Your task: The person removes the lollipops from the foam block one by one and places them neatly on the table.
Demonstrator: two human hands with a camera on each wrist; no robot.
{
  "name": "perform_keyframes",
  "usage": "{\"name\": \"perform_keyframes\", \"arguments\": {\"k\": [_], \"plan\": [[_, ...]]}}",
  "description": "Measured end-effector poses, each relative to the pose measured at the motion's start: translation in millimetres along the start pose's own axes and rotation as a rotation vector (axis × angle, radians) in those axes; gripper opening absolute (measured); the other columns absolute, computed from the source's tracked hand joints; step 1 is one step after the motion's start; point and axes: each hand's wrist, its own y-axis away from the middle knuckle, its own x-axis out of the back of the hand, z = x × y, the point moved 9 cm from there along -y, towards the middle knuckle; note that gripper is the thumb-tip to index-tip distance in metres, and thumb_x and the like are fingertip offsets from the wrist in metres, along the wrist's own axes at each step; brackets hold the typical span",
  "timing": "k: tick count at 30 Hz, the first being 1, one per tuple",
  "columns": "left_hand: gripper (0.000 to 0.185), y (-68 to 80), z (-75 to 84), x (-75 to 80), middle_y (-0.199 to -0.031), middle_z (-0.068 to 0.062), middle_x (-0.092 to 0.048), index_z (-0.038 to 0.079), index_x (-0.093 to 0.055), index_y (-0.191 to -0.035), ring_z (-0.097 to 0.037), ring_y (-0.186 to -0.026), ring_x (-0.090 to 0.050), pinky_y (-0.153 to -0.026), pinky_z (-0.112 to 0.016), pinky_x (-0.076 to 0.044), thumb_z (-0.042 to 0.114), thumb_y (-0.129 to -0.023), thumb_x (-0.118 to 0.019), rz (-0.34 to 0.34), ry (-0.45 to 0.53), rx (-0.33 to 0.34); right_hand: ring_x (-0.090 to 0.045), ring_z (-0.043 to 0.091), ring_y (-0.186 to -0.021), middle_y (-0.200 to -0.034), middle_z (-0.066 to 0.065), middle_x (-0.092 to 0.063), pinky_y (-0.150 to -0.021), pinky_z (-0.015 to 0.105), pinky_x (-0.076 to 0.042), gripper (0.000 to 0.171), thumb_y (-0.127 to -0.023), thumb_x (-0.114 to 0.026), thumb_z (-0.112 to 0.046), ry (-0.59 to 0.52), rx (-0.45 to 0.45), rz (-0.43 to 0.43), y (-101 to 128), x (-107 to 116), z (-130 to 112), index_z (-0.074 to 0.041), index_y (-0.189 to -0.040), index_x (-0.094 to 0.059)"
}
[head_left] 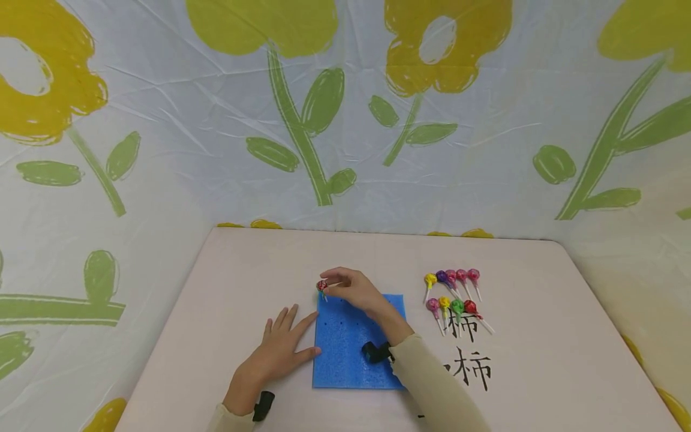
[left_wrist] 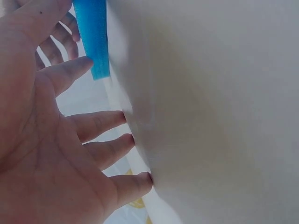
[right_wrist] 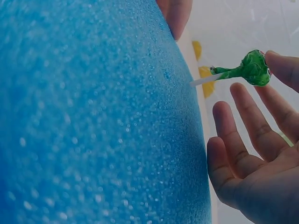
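Observation:
A blue foam pad (head_left: 353, 354) with small holes lies on the pale table (head_left: 545, 384). My right hand (head_left: 330, 282) pinches the head of a wrapped lollipop (head_left: 322, 286) over the pad's far left corner. In the right wrist view the lollipop (right_wrist: 253, 69) looks green, its white stick meets the foam (right_wrist: 93, 116), and the other fingers (right_wrist: 236, 140) of the right hand (right_wrist: 267, 74) are spread. My left hand (head_left: 283, 342) lies flat on the table, thumb against the pad's left edge. In the left wrist view the left hand's (left_wrist: 107, 128) fingertips touch the table beside the foam (left_wrist: 92, 37).
Several wrapped lollipops (head_left: 453, 294) in yellow, purple, pink, green and red lie in two rows right of the pad. Black characters (head_left: 471, 354) are printed on the table below them. A flowered cloth (head_left: 324, 120) hangs behind and beside the table.

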Motion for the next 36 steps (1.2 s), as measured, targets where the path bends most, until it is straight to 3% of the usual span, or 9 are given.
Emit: {"name": "perform_keyframes", "arguments": {"k": [12, 19, 27, 36], "plan": [[0.071, 1.2, 3.3, 2.2, -0.158, -0.028, -0.024, 0.019, -0.043, -0.153, -0.051, -0.145, -0.016, -0.108, -0.075, -0.012, 0.049, -0.093, -0.067, 0.012, 0.000, -0.003, -0.064, 0.025, -0.102, -0.121, 0.014, -0.067, -0.092, 0.059, -0.048, 0.037, -0.096, -0.068, -0.013, -0.030, 0.023, -0.012, 0, -3, 0, -0.001, -0.131, -0.063], [0.071, 1.1, 3.3, 1.0, -0.158, -0.029, -0.024, 0.019, -0.043, -0.153, -0.051, -0.145, -0.016, -0.108, -0.076, -0.011, 0.048, -0.093, -0.068, 0.009, 0.008, 0.000, -0.065, 0.023, -0.101, -0.118, 0.012, -0.068, -0.091, 0.055, -0.049, 0.037, -0.096, -0.069, -0.014, -0.027, 0.022, -0.017, 0, -2, 1, -0.001, -0.130, -0.063], [0.071, 2.8, 4.8, 1.2, -0.159, -0.029, -0.023, 0.020, -0.042, -0.154, -0.051, -0.146, -0.015, -0.108, -0.075, -0.010, 0.048, -0.094, -0.067, 0.005, 0.020, 0.001, -0.064, 0.024, -0.107, -0.120, 0.007, -0.067, -0.093, 0.050, -0.051, 0.033, -0.094, -0.071, -0.015, -0.063, 0.034, 0.016, 0, 5, 3, -0.008, -0.126, -0.068], [0.071, 2.9, 4.9, 0.5, -0.159, -0.028, -0.023, 0.020, -0.042, -0.154, -0.051, -0.146, -0.015, -0.109, -0.074, -0.010, 0.049, -0.093, -0.067, 0.009, 0.000, 0.009, -0.064, 0.028, -0.109, -0.122, 0.013, -0.066, -0.098, 0.053, -0.048, 0.040, -0.096, -0.069, -0.012, -0.137, 0.060, 0.027, 4, 14, 0, 0.000, -0.133, -0.061]]}}
